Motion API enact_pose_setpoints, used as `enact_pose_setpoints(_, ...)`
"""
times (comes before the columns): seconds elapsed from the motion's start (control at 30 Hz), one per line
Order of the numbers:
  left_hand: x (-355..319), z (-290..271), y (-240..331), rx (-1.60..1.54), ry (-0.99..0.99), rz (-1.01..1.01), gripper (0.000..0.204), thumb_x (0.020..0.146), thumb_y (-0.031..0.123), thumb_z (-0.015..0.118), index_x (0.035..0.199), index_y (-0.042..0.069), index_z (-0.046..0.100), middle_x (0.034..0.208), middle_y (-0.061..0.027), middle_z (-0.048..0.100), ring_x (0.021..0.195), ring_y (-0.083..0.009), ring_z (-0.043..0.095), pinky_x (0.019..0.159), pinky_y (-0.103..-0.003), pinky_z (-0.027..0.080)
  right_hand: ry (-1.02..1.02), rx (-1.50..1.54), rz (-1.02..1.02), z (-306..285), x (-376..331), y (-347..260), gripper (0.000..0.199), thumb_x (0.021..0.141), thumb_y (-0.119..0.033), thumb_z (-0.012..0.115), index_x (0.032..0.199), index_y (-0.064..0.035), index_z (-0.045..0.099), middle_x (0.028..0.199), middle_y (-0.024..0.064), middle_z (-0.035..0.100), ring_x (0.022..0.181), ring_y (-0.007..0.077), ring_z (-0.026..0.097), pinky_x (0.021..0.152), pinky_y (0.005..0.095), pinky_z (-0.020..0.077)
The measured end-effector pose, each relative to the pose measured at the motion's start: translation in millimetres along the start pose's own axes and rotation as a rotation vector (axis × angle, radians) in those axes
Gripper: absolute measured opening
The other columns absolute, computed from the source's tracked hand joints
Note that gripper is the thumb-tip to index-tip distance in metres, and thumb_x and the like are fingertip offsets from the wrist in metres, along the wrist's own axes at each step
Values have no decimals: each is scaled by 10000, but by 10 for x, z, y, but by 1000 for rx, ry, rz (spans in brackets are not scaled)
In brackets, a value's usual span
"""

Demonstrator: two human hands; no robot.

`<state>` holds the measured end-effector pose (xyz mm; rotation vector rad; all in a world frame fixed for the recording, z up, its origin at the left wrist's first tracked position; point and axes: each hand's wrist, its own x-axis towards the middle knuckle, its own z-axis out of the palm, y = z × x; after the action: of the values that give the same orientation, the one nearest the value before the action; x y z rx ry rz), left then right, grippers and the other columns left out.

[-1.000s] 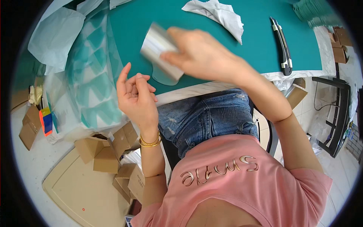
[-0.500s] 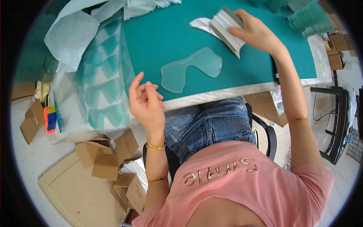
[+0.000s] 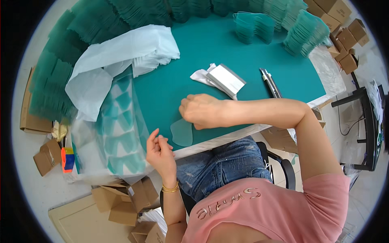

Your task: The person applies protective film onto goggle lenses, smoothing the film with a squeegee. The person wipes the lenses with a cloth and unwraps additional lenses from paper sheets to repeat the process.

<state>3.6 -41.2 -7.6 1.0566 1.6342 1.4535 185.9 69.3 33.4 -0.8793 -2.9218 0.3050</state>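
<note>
Head view: the green mat [image 3: 160, 93] is the reference for all positions. The sheet [image 3: 182, 134], clear and rounded at its visible end, lies at the mat's near edge, partly covered by the right hand [image 3: 204, 111]. The right hand is bent inward with fingers folded under; whether it grips anything cannot be told. The left hand [image 3: 161, 153] is at the mat's near edge, beside the sheet, empty, fingers loosely curled with a moderate gap. The silver block [image 3: 227, 80] sits on the cloth [image 3: 201, 77], right of the mat's middle. The knife [image 3: 270, 84] lies toward the mat's right end. The shirt [image 3: 279, 210], on the mat's near side, bears one line of shiny, legible lettering [image 3: 227, 202], inverted in this view.
</note>
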Motion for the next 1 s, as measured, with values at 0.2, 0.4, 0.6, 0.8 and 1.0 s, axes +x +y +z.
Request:
enact_pose_setpoints(0.2,67,-104,-28,-141,13,-35,209,961,33,515,1140,-33,602,786,-64,604,537,-62,520,406,-186,381,280,-107,147,-876,-308,564,323,655,-143,702,934,5,629,965,184,614,891,357,612,785,431,514)
enact_pose_setpoints(0.4,153,-259,166,-186,-22,-9,205,965,36,511,1130,-37,609,794,-65,609,547,-64,526,414,-184,393,225,-501,483,-1906,-790,2181,260,617,-219,681,684,29,647,724,244,622,730,409,628,622,486,496)
enact_pose_setpoints(0.6,373,-226,394,-151,-87,61,218,970,66,529,1142,-45,603,818,-65,619,570,-70,537,421,-184,398,-4,-409,661,-1859,-886,2913,356,662,-97,735,985,13,634,882,157,658,906,336,635,763,404,522)
enact_pose_setpoints(0.8,830,-246,635,-329,-166,-17,370,933,93,607,1267,-49,537,1063,-87,617,881,-111,573,732,-235,473,-126,-494,616,-1783,-826,3141,408,697,-127,738,1067,2,622,1109,169,613,1016,314,608,853,390,513)
enact_pose_setpoints(1.0,2305,25,858,-456,-6,-222,397,877,186,711,1194,8,551,1142,-92,582,971,-177,554,775,-275,435,329,-217,217,-1619,168,2015,420,759,-134,679,1160,-28,615,1195,155,576,1095,326,582,927,400,495)
